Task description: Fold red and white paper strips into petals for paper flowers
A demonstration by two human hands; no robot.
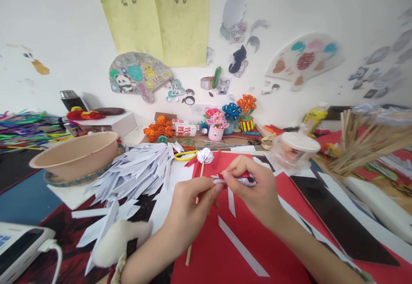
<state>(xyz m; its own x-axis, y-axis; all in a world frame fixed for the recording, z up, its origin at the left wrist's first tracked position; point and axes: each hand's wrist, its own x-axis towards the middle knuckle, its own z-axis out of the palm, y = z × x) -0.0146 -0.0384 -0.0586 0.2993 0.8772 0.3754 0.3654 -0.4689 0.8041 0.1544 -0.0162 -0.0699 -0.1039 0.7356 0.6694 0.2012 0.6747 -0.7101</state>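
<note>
My left hand (pixel 189 202) pinches a thin wooden stick (pixel 195 215) that lies over red paper (pixel 225 249); the stick carries a small white paper flower (pixel 205 155) at its far end. My right hand (pixel 254 189) is closed around a folded white paper strip (pixel 240 181) with a bit of red in it. The fingertips of both hands meet at that strip. Two loose white strips (pixel 241 245) lie on the red paper below my hands.
A heap of folded white paper strips (pixel 135 170) lies left of my hands, beside a tan bowl (pixel 75 153). A lidded plastic cup (pixel 294 149) and a bundle of wooden sticks (pixel 363 142) stand at right. Paper flower pots (pixel 231 119) line the wall. A phone (pixel 19 243) sits bottom left.
</note>
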